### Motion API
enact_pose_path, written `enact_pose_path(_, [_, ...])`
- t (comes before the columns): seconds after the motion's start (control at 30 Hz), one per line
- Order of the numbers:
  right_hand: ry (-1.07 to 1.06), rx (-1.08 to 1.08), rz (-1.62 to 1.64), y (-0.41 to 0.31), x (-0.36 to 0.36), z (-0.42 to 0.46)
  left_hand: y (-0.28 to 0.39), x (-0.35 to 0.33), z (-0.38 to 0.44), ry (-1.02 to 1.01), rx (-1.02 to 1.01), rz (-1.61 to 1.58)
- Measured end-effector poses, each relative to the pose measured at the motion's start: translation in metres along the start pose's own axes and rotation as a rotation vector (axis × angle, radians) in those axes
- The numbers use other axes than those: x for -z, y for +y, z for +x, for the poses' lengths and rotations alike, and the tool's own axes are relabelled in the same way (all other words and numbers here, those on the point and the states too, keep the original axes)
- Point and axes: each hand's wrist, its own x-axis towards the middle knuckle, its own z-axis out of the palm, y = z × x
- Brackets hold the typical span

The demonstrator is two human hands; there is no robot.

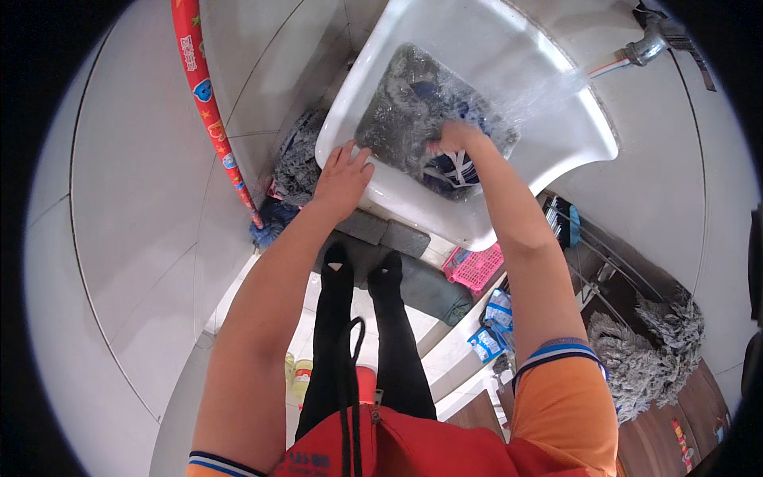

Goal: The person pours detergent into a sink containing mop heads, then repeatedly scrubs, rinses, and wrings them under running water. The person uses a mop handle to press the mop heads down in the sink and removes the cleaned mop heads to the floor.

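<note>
A white ceramic sink (411, 206) holds greyish, churning water (393, 113). Dark blue cloth with white stripes (456, 170) lies partly under the water at the near right of the basin. My right hand (459, 137) reaches down onto this cloth, its fingertips partly hidden by water, so its grip cannot be made out. My left hand (344, 182) rests on the sink's near left rim with its fingers apart and nothing in it. Water sprays into the basin from the right, near a metal tap (647, 50).
Grey mop heads (301, 158) stand left of the sink, beside a red patterned pole (208, 101). Below are grey blocks (360, 226), a pink plastic basket (480, 265) and blue packets (498, 310). More grey mop strands (638, 358) hang at the right.
</note>
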Motion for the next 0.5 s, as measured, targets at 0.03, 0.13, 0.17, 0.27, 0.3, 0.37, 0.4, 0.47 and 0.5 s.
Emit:
enact_pose_path(0.03, [0.064,-0.13,0.057,-0.026,0.03,-0.011,-0.002,-0.003,-0.005,0.003,0.016,-0.014])
enact_pose_path(0.13, [0.675,-0.127,0.132,-0.055,0.03,0.002,0.0,0.007,-0.001,-0.019,0.002,0.024])
enact_pose_path(0.17, [0.741,-0.136,0.095,-0.065,0.016,0.005,0.002,0.007,0.002,-0.003,-0.013,0.01])
enact_pose_path(0.27, [0.649,-0.146,-0.037,-0.069,-0.027,0.037,0.01,0.011,0.013,0.009,-0.062,0.034])
enact_pose_path(0.3, [0.551,-0.136,-0.106,-0.073,-0.032,0.032,0.008,0.007,0.01,0.009,-0.044,0.02])
enact_pose_path(0.37, [0.438,-0.051,-0.025,-0.084,-0.053,0.011,0.003,0.001,0.005,0.016,-0.025,-0.009])
enact_pose_path(0.4, [0.391,-0.024,0.001,-0.082,-0.05,-0.002,0.002,0.006,0.003,-0.038,-0.006,-0.052])
enact_pose_path(0.47, [0.581,-0.097,0.393,-0.058,-0.051,-0.019,0.006,0.011,0.006,-0.071,0.0,-0.053])
enact_pose_path(0.5, [0.668,-0.173,0.564,-0.054,-0.036,-0.04,0.004,0.013,0.004,-0.088,0.011,-0.05])
